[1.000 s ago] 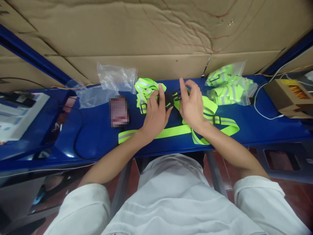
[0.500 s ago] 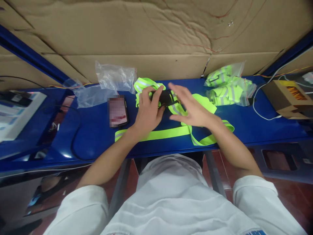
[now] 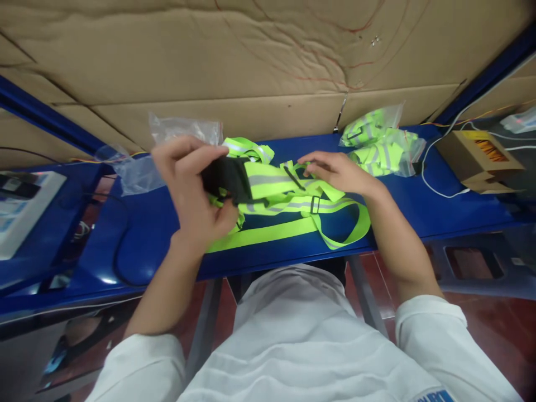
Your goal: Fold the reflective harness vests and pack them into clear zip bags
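Note:
My left hand (image 3: pixel 195 192) is closed on a black piece (image 3: pixel 228 178) attached to the neon yellow reflective straps, held up off the table. My right hand (image 3: pixel 335 170) pinches the yellow straps (image 3: pixel 274 184) to the right of it. Between the hands the straps stretch in a bundle, with a black slider buckle (image 3: pixel 315 205) showing on one of them. A long yellow strap (image 3: pixel 268 234) lies along the front of the blue table, looping up at its right end. More yellow webbing (image 3: pixel 249 149) lies behind the black piece.
Clear plastic bags (image 3: pixel 140 173) lie at the back left. Bagged yellow straps (image 3: pixel 383 151) sit at the back right, near an open cardboard box (image 3: pixel 481 159) and a white cable (image 3: pixel 427 167). A white box (image 3: pixel 31 212) is at the far left. Cardboard (image 3: pixel 209 67) covers the wall.
My left hand has moved left and up with the black piece, drawing the straps out. My right hand, open before, has closed on the straps. The phone is now hidden.

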A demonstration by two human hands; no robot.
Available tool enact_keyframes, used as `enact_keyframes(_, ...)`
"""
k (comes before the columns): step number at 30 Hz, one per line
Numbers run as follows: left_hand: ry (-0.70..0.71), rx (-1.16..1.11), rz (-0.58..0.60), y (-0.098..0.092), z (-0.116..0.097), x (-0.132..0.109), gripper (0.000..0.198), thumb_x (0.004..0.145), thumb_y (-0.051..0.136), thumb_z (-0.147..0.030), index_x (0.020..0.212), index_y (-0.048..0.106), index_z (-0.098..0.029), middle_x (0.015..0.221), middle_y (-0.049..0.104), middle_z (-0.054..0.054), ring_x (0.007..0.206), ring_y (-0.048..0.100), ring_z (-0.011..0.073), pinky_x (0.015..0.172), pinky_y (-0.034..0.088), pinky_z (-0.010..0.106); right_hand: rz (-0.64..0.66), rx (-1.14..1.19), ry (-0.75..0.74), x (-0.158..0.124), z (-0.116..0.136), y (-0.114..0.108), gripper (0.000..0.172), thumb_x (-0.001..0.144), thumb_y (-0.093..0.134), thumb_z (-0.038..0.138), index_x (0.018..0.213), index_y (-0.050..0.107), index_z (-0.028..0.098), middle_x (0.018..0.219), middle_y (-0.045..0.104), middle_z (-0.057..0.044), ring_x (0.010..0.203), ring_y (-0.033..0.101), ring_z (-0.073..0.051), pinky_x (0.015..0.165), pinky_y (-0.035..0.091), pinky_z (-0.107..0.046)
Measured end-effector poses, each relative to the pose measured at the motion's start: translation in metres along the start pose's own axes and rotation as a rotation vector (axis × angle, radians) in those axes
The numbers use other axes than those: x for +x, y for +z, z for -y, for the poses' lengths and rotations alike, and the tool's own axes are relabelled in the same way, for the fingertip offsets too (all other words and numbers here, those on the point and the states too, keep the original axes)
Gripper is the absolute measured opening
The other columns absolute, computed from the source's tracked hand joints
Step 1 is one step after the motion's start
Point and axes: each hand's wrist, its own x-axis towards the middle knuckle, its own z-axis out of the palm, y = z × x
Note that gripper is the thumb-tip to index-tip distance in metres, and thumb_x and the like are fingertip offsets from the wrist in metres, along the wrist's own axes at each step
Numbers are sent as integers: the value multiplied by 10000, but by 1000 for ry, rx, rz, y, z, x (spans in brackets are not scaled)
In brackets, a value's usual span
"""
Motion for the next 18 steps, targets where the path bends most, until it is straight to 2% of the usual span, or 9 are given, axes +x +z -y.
enact_keyframes(2, 67, 6, -28, -11, -7, -7, 537, 945, 565, -482, 1444, 600, -287, 1248, 542, 143, 1207, 555, 365, 1081, 499, 589, 10, -114, -27, 4, -1, 2, 422, 1018, 664, 340, 1395, 708, 155, 1200, 791, -105, 991, 735, -245, 878, 525, -347)
enact_keyframes(4, 116, 45, -19, -20, -15, -20, 547, 903, 603, -435, 1431, 621, -295, 1198, 563, 141, 1138, 577, 357, 973, 527, 551, 56, -285, -99, 11, 0, 12, 446, 951, 735, 224, 1395, 713, 187, 1367, 737, -120, 1184, 689, -291, 979, 477, -385)
enact_keyframes(7, 189, 99, 20, -27, -28, -45, 454, 861, 640, -299, 1314, 668, -314, 1080, 593, 114, 952, 626, 294, 779, 547, 456, 164, -506, -182, 24, 1, 32, 433, 954, 757, 164, 1385, 720, 195, 1475, 677, -133, 1344, 598, -323, 1048, 395, -416)
enact_keyframes(10, 312, 68, 66, -29, -38, -63, 332, 808, 696, -150, 1110, 699, -289, 954, 569, 64, 745, 600, 198, 616, 517, 353, 213, -671, -239, 39, -3, 50, 323, 998, 742, 205, 1317, 743, 154, 1370, 721, -144, 1286, 602, -311, 1047, 349, -425)
enact_keyframes(13, 371, 68, 31, -28, -44, -67, 343, 756, 732, -75, 1022, 699, -289, 924, 563, 39, 671, 569, 153, 578, 504, 307, 210, -754, -276, 53, -11, 57, 241, 1020, 690, 194, 1247, 757, 149, 1290, 734, -142, 1225, 592, -298, 1042, 324, -436)
enact_keyframes(15, 384, 81, -30, -26, -45, -63, 319, 771, 740, -95, 1015, 691, -294, 927, 569, 31, 651, 559, 136, 574, 505, 283, 186, -751, -314, 62, -15, 55, 184, 1030, 614, 149, 1138, 764, 152, 1262, 730, -145, 1219, 574, -297, 1061, 317, -454)
enact_keyframes(18, 413, 123, -90, -25, -42, -55, 284, 797, 728, -111, 1016, 649, -273, 919, 543, 25, 657, 544, 122, 554, 483, 243, 185, -587, -315, 71, -15, 39, 229, 1062, 500, 163, 962, 706, 153, 1112, 733, -132, 1118, 594, -271, 1057, 357, -445)
